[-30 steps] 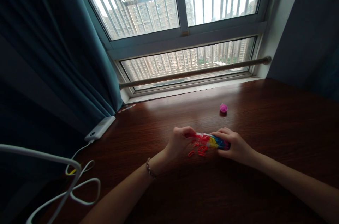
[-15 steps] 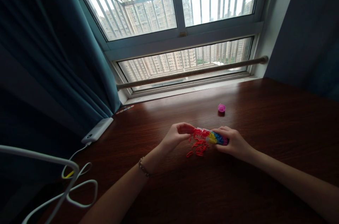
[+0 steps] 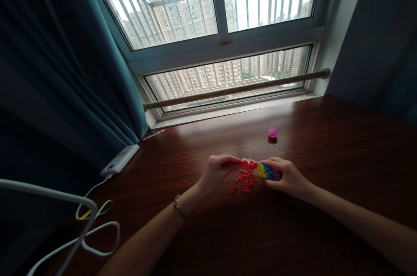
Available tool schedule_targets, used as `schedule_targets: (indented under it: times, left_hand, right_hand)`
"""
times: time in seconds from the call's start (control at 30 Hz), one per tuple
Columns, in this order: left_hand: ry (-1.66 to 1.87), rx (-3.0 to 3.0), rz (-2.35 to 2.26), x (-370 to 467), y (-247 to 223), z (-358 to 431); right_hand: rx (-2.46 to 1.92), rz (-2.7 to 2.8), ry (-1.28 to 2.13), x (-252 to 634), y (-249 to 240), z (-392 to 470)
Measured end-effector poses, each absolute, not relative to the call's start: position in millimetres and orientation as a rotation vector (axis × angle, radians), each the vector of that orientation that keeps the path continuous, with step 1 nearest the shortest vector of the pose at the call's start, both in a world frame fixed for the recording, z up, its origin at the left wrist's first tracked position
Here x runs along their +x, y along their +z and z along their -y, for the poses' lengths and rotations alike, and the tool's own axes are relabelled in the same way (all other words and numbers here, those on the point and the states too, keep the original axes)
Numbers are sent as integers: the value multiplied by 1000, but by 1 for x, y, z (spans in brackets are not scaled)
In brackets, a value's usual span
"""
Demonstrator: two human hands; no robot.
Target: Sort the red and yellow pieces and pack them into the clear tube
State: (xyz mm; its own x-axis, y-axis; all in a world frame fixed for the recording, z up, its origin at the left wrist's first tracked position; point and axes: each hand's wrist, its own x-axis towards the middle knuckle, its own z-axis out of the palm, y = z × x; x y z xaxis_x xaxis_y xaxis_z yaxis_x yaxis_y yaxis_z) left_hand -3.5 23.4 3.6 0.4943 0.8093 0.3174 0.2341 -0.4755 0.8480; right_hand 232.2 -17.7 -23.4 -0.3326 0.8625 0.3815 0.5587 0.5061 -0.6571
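My right hand [image 3: 288, 176] is wrapped around a clear tube [image 3: 260, 169] that lies tilted, its open end toward my left hand. Inside it, small pieces sit in bands of red, yellow, blue and purple. The fingers of my left hand [image 3: 219, 168] are pressed together at the tube's mouth, by the red pieces. Their tips are hard to see there, and I cannot tell what is between them. Just below the tube, a loose pile of small, thin red pieces [image 3: 246, 182] lies on the table.
A small pink cap [image 3: 273, 133] stands on the brown wooden table [image 3: 195, 241] beyond my right hand. To the left lie a white power bank [image 3: 120, 161] and looped white cables [image 3: 100, 250]. Behind are a blue curtain [image 3: 97, 71] and a barred window with a rail [image 3: 234, 91].
My left hand has shifted slightly right, and its fingers have closed in at the tube's mouth. My right hand and the tube have hardly moved.
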Motion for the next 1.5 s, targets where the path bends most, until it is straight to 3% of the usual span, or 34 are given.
schedule_targets:
  times: [0.4, 0.77, 1.17, 1.5]
  left_hand:
    - [1077, 2155, -756, 0, 5, -23]
    - [1175, 2144, -1036, 2, -2, -13]
    - [1126, 2360, -787, -4, 10, -12]
    - [1160, 1959, -893, 0, 1, -17]
  right_hand:
    - [-1103, 2041, 566, 229, -18, 21]
    - [-1044, 2066, 612, 228, -15, 24]
    - [-1019, 1975, 723, 228, -14, 23]
    - [-999, 2007, 744, 229, -18, 21]
